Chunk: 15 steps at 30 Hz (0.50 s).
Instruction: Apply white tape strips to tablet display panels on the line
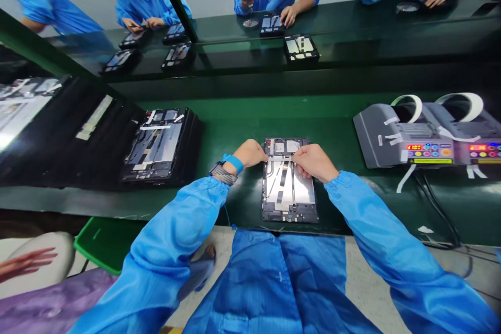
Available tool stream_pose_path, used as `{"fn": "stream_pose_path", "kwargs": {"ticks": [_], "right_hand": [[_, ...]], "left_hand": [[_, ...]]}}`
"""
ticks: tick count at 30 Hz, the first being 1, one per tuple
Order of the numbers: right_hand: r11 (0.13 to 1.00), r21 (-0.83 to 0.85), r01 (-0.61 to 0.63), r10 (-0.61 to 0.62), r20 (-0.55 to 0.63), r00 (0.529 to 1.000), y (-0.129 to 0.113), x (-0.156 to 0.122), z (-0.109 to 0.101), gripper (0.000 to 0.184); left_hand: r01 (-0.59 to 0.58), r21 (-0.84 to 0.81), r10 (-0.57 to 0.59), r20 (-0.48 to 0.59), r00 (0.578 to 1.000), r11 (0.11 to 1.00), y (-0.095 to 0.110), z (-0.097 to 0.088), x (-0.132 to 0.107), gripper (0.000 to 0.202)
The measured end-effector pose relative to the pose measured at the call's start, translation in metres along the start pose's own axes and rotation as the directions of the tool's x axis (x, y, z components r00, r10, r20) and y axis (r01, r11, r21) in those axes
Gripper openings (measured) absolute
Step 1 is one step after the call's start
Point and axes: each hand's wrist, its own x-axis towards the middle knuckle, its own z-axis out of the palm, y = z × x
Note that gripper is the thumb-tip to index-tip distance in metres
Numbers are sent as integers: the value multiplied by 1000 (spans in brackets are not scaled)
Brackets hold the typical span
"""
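An opened tablet frame (288, 188) with silver plates and black strips lies flat on the green belt (235, 130) right in front of me. My left hand (250, 154) rests curled on its upper left edge. At the upper right my right hand (313, 163) has its fingers pinched together. A thin pale strip of tape (279, 157) runs across the frame's top between both hands, and both appear to press or hold it. A blue strap and a watch sit on my left wrist.
A stack of tablet frames in dark trays (156, 148) lies left on the belt. Two grey tape dispensers (426, 133) with coloured buttons stand right, cables trailing. Across the far bench (352, 15) people in blue coats work on more trays. A green bin (102, 242) sits lower left.
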Motion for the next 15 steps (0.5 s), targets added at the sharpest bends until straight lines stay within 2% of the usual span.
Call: {"fn": "stream_pose_path", "kwargs": {"ticks": [15], "right_hand": [[994,-72,79,-77,20,997,8,11,1,25]], "left_hand": [[140,256,-157,48,986,957,17,0,6,31]]}}
